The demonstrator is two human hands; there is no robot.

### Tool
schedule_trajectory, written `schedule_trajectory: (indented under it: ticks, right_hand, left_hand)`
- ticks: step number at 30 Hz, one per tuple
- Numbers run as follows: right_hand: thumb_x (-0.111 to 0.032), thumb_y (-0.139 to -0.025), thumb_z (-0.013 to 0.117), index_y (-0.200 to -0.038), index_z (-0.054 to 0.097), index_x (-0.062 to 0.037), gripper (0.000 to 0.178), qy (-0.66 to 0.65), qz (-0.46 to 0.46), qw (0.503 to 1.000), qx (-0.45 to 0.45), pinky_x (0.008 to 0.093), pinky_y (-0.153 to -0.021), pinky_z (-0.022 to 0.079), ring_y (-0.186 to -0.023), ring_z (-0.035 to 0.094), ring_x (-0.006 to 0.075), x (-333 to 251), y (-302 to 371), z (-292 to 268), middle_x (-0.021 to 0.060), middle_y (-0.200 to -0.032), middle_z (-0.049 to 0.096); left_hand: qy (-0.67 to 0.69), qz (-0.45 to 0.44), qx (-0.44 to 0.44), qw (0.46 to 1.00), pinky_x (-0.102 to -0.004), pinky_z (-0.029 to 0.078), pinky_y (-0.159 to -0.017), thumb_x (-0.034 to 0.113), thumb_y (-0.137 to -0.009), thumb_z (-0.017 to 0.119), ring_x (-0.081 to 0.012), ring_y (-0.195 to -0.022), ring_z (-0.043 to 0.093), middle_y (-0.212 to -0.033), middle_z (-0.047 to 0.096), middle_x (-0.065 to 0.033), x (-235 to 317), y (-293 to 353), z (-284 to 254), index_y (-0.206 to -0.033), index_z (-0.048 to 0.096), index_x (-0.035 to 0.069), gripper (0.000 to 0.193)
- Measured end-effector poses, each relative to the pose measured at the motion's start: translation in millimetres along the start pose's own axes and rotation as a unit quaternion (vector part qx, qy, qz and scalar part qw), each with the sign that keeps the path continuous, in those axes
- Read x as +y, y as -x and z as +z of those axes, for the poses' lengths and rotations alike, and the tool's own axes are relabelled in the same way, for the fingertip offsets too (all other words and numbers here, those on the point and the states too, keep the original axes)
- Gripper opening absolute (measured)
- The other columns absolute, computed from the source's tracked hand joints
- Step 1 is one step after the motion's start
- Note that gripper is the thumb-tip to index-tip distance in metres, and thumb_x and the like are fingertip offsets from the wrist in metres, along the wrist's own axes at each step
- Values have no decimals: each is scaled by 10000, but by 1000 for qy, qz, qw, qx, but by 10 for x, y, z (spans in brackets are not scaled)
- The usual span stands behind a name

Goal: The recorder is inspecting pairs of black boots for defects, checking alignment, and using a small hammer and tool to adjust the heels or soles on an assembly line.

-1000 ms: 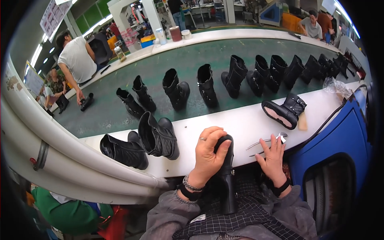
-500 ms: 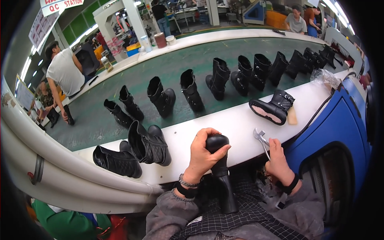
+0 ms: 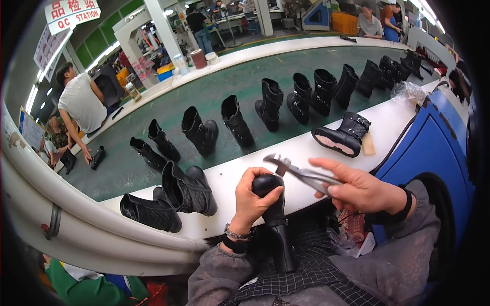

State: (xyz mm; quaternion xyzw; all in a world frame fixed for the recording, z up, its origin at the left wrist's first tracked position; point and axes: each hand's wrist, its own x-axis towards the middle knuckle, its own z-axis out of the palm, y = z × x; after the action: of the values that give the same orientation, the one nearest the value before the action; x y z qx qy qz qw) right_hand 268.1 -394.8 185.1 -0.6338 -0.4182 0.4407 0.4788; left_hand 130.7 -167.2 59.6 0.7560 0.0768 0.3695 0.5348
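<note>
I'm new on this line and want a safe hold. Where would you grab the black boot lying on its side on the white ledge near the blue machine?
Probably by the upright shaft of the black boot, coming from the far, belt side. It lies on its side with the pale sole facing the person, so the shaft and its buckled ankle give a narrow part a hand can close around, while the sole is broad and flat.

the white ledge is the landmark. on it, at its left end, lie two boots; toward its right end one boot lies on its side. behind it runs the conveyor belt, carrying a row of upright boots. before it, the left hand grips a boot toe, with the right hand and its pliers just right.
</note>
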Motion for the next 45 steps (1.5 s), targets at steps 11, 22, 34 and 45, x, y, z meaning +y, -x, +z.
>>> schedule_trajectory:
  ticks: [11, 22, 34, 45]
  right_hand:
    - [-111, -1002, 419, -1507, 336, -156, 514, 100, 47, 992, -58, 180, -582, 453, -657, 525, 36, -395, -149, 108, 25, -967, 634]
    - [-118, -993, 413, -1492, 372, -167, 504, 120, 57, 991, -35, 220, -558, 482, -603, 539, 64, -474, -56, -20, 19, -858, 601]
    - [-150, -985, 432, -1459, 420, -168, 474, 187, 22, 981, 38, 203, -490, 461, -538, 529, 52, -843, -82, -133, 25, -777, 611]
    - [-172, -980, 443, -1430, 457, -128, 452, 199, 6, 978, 54, 223, -479, 482, -513, 542, 71, -898, -36, -253, 32, -718, 621]
  left_hand:
    - [-4, 11, -11, 1000, -293, 488, -777, 147, -703, 828, -183, -852, 598, -936, 606, -67, -18, -55, 48, -975, 592, 33, 378]
    - [-21, 35, -16, 999, -310, 488, -801, 131, -688, 833, -205, -877, 596, -958, 605, -80, 12, -65, 96, -1002, 598, 29, 405]
    - [7, -22, -83, 996, -275, 499, -842, 147, -727, 849, -131, -926, 611, -1027, 653, -66, 57, -37, 225, -1048, 579, 18, 439]
    - [-4, -17, -96, 995, -268, 492, -830, 145, -723, 853, -124, -912, 600, -983, 637, -45, 24, -54, 279, -1040, 577, 23, 438]
